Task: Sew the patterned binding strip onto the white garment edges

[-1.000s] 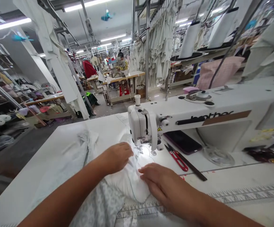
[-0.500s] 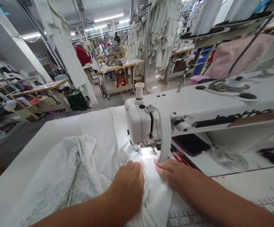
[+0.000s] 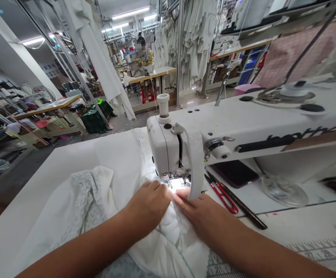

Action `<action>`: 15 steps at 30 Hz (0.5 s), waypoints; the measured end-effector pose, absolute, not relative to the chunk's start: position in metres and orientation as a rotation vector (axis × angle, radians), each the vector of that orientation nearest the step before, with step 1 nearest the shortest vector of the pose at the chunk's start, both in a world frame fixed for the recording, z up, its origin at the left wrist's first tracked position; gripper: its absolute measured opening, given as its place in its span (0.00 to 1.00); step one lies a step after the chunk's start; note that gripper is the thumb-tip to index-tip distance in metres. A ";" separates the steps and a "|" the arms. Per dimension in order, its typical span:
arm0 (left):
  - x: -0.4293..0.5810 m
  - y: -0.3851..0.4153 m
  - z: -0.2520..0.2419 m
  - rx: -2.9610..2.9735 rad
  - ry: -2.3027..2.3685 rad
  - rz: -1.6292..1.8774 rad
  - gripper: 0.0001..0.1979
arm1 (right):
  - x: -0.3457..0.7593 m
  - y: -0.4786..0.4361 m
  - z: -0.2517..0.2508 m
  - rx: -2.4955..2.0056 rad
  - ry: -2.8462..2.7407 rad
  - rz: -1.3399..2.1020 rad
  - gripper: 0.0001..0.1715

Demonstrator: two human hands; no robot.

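White fabric [image 3: 168, 247] with a pale spotted print on some folds lies across the bed of a white sewing machine [image 3: 168, 148] and spreads over the table to the left. My left hand [image 3: 150, 202], fingers curled, grips the fabric just left of the lit presser foot [image 3: 173, 183]. Close in front of the foot, my right hand [image 3: 195, 210] pinches the cloth with thumb and fingertips near the other hand. A curved white lever [image 3: 196, 166] hangs down over the right fingers and hides part of them. The needle is too small to make out.
Red thread snips [image 3: 226, 199] and a dark pen-like stick [image 3: 249, 212] lie right of my right hand. Beyond them are a dark phone [image 3: 236, 173] and a clear round dish [image 3: 284, 191]. A ruler scale [image 3: 321, 251] runs along the table front. A person [image 3: 140, 40] sits far back.
Both hands have moved forward and closer together at the presser foot, bunching the fabric in front. The snips and stick now show fully beside the right arm. The view has shifted slightly.
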State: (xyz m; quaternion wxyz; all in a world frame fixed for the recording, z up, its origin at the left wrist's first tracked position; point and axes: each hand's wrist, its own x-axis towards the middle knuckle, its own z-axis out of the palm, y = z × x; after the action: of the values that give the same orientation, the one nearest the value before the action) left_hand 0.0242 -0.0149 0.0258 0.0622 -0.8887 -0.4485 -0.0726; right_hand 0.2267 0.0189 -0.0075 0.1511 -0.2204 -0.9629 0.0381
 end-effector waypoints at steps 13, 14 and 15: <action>0.042 -0.026 0.011 -2.514 -1.548 -0.312 0.11 | 0.234 0.023 -0.004 -0.563 -2.868 -0.187 0.35; 0.044 -0.027 0.010 -2.500 -1.560 -0.307 0.10 | 0.235 0.023 -0.004 -0.563 -2.870 -0.172 0.35; 0.046 -0.028 0.010 -2.489 -1.568 -0.294 0.10 | 0.236 0.024 -0.004 -0.567 -2.873 -0.156 0.36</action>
State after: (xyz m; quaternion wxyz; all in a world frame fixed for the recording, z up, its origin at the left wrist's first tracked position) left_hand 0.0458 -0.0277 0.0105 0.0924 -0.8383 -0.5282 -0.0989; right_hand 0.2357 0.0236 -0.0039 0.1043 -0.1921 -0.9744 -0.0529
